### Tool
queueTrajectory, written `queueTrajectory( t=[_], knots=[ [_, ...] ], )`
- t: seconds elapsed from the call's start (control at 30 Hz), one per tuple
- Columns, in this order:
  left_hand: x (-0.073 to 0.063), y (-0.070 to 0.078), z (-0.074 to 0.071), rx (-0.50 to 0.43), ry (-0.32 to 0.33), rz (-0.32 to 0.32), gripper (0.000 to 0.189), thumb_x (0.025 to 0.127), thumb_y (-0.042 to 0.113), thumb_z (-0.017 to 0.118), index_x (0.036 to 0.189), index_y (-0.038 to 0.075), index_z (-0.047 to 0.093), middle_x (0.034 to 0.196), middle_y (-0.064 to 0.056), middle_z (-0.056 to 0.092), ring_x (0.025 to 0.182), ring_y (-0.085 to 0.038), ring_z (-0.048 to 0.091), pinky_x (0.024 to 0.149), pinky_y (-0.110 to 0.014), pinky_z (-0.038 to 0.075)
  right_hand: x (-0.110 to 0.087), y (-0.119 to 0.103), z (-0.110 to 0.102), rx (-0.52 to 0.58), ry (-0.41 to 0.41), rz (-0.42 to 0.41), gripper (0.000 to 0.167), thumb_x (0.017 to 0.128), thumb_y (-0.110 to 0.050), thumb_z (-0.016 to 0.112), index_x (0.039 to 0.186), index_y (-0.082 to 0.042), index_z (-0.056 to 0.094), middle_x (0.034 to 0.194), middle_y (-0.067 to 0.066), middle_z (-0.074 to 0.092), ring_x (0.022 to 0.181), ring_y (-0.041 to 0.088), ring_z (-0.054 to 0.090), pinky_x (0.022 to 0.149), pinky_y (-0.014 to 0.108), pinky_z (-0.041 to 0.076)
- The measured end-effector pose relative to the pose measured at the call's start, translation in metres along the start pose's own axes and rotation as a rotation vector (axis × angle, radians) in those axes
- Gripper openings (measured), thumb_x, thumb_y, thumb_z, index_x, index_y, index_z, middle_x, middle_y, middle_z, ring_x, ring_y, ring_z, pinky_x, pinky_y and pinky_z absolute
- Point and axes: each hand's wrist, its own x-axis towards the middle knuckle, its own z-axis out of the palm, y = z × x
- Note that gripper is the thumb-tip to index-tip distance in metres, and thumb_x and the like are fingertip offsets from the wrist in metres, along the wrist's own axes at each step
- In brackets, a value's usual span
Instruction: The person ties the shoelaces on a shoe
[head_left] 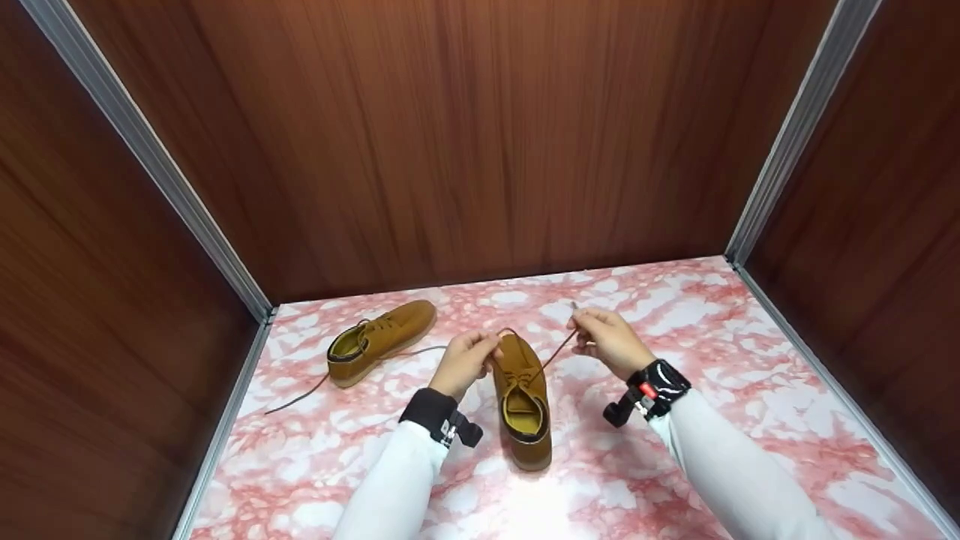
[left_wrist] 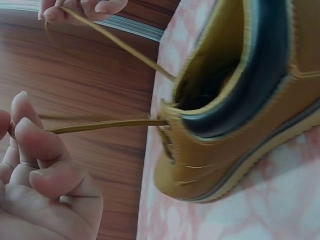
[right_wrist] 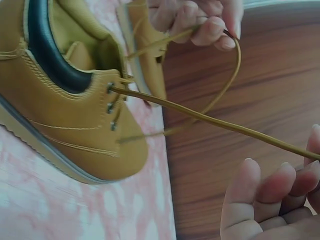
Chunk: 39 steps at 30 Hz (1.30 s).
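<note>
A tan shoe [head_left: 527, 450] with a dark padded collar stands on the table between my hands, toe pointing away. Its brown lace comes out of the top eyelets in two ends. My left hand [head_left: 466, 361] pinches one end of the shoelace [left_wrist: 105, 125] above the shoe's left side, and the lace loops over from its fingertips. On the right, my right hand [head_left: 611, 341] pinches the other end of the lace [right_wrist: 220, 123], drawn out straight from the eyelet. Both hands are raised over the shoe, with the lace spread in a V between them.
A second tan shoe [head_left: 409, 322] lies at the back left, one of its laces [head_left: 300, 397] trailing over the table toward the left edge. Wood-grain panels [head_left: 480, 150] with metal corner rails [head_left: 799, 112] close in the pink marbled table [head_left: 285, 480].
</note>
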Motion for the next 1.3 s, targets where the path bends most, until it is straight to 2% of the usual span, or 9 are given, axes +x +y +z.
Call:
queueTrajectory(
  t=[0.17, 0.3, 0.4, 0.67, 0.83, 0.93, 1.0, 1.13, 1.3],
  knots=[
    [0.004, 0.007, -0.001, 0.001, 0.026, 0.018, 0.020, 0.106, 0.021, 0.059, 0.092, 0.008, 0.066, 0.075, 0.007, 0.065, 0.060, -0.007, 0.049, 0.052, -0.017, 0.036, -0.001, -0.007, -0.008, 0.024, 0.046, -0.005, 0.029, 0.112, -0.018, 0.045, 0.099, -0.004, 0.066, 0.081, -0.003, 0.052, 0.071, 0.011, 0.053, 0.075, 0.028, 0.057],
    [0.008, 0.012, -0.001, 0.038, 0.095, 0.055, 0.019, 0.105, 0.019, 0.061, 0.100, 0.002, 0.068, 0.077, 0.005, 0.069, 0.059, -0.008, 0.053, 0.053, -0.017, 0.040, 0.000, -0.008, -0.014, 0.001, 0.076, 0.000, 0.028, 0.111, -0.017, 0.044, 0.103, -0.002, 0.066, 0.081, -0.003, 0.049, 0.070, 0.011, 0.053, 0.076, 0.029, 0.057],
    [0.012, 0.016, 0.001, 0.075, 0.138, 0.079, 0.019, 0.104, 0.018, 0.063, 0.105, 0.000, 0.069, 0.081, 0.002, 0.071, 0.061, -0.010, 0.055, 0.056, -0.018, 0.042, 0.000, -0.007, -0.018, -0.005, 0.087, 0.001, 0.027, 0.111, -0.017, 0.044, 0.101, -0.007, 0.067, 0.082, -0.004, 0.049, 0.069, 0.011, 0.053, 0.075, 0.029, 0.057],
    [0.024, 0.025, 0.012, 0.182, 0.147, 0.108, 0.016, 0.104, 0.016, 0.062, 0.106, 0.003, 0.071, 0.092, -0.011, 0.078, 0.072, -0.013, 0.061, 0.067, -0.021, 0.046, 0.001, -0.003, -0.031, -0.038, 0.110, -0.007, 0.027, 0.111, -0.018, 0.046, 0.101, -0.011, 0.069, 0.081, -0.004, 0.050, 0.067, 0.008, 0.053, 0.072, 0.025, 0.055],
    [0.029, 0.028, 0.025, 0.291, 0.104, 0.161, 0.018, 0.105, 0.016, 0.061, 0.111, 0.002, 0.072, 0.099, -0.015, 0.079, 0.095, -0.021, 0.074, 0.093, -0.032, 0.055, 0.002, -0.003, -0.033, -0.087, 0.112, -0.019, 0.027, 0.111, -0.018, 0.047, 0.099, -0.011, 0.071, 0.078, -0.004, 0.051, 0.067, 0.008, 0.054, 0.070, 0.023, 0.054],
    [0.031, 0.030, 0.033, 0.352, 0.047, 0.187, 0.018, 0.105, 0.015, 0.061, 0.111, 0.002, 0.072, 0.100, -0.016, 0.079, 0.101, -0.026, 0.075, 0.101, -0.037, 0.055, 0.003, -0.004, -0.034, -0.136, 0.111, -0.027, 0.027, 0.111, -0.019, 0.048, 0.098, -0.012, 0.071, 0.077, -0.004, 0.051, 0.067, 0.008, 0.054, 0.069, 0.022, 0.052],
    [0.033, 0.031, 0.037, 0.388, 0.012, 0.198, 0.018, 0.105, 0.014, 0.061, 0.111, 0.001, 0.071, 0.100, -0.016, 0.078, 0.100, -0.025, 0.074, 0.097, -0.034, 0.055, 0.003, -0.007, -0.034, -0.168, 0.104, -0.033, 0.026, 0.110, -0.019, 0.049, 0.099, -0.012, 0.071, 0.076, -0.004, 0.051, 0.067, 0.008, 0.055, 0.068, 0.022, 0.052],
    [0.036, 0.031, 0.042, 0.433, -0.052, 0.192, 0.017, 0.104, 0.014, 0.063, 0.109, 0.000, 0.071, 0.097, -0.017, 0.076, 0.089, -0.017, 0.069, 0.079, -0.022, 0.050, 0.002, -0.013, -0.033, -0.229, 0.088, -0.050, 0.025, 0.110, -0.021, 0.051, 0.102, -0.008, 0.072, 0.076, -0.005, 0.052, 0.067, 0.007, 0.056, 0.068, 0.021, 0.053],
    [0.035, 0.025, 0.038, 0.539, -0.128, 0.124, 0.019, 0.098, 0.015, 0.069, 0.109, -0.001, 0.072, 0.088, -0.001, 0.069, 0.083, -0.009, 0.058, 0.078, -0.021, 0.047, 0.003, -0.022, -0.031, -0.290, 0.068, -0.056, 0.031, 0.110, -0.023, 0.053, 0.111, 0.002, 0.070, 0.076, -0.005, 0.054, 0.068, 0.007, 0.056, 0.070, 0.022, 0.054]
  ],
)
